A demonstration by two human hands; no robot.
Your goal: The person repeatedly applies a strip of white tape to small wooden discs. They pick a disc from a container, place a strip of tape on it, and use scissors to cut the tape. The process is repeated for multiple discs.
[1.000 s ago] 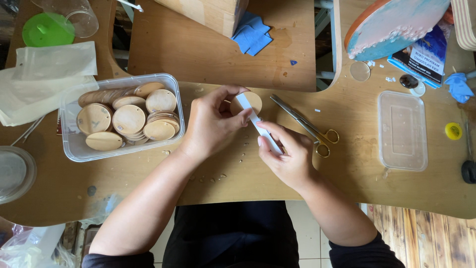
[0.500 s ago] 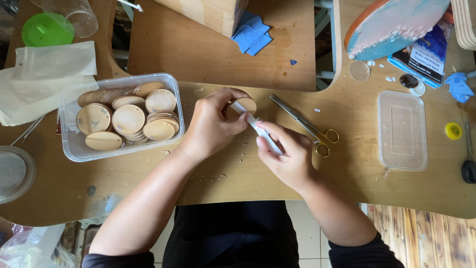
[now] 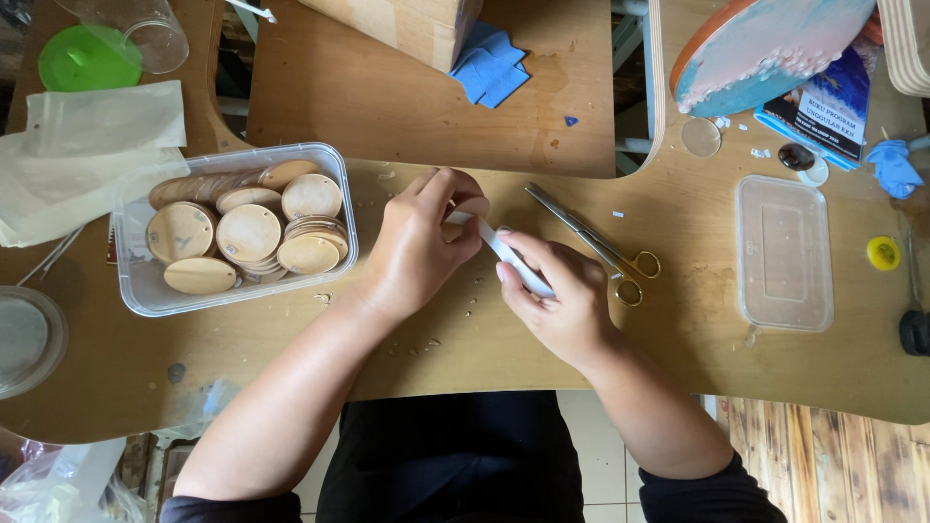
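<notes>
I am watching both hands working at the middle of the wooden table (image 3: 465, 358). My left hand (image 3: 418, 247) is curling its fingers around a small wooden disc (image 3: 472, 207), most of it hidden under the hand, with only a pale edge peeking out near the fingertips. My right hand (image 3: 560, 295) is pinching a thin white file (image 3: 513, 257) between thumb and fingers, and the file is slanting up-left so its tip is meeting the disc's edge. Disc and file are sitting just above the table, between the tub and the scissors.

To the left, a clear tub (image 3: 136, 291) is holding a heap of round wooden discs. Just right of the hands, scissors (image 3: 596, 242) with yellow handles are lying flat, pointing up-left. Further right, a clear lid (image 3: 783, 254) is resting on the table, with a yellow cap (image 3: 883, 253) beside it. A green lid (image 3: 89, 56) is sitting at the far left corner, above some plastic bags (image 3: 87, 145).
</notes>
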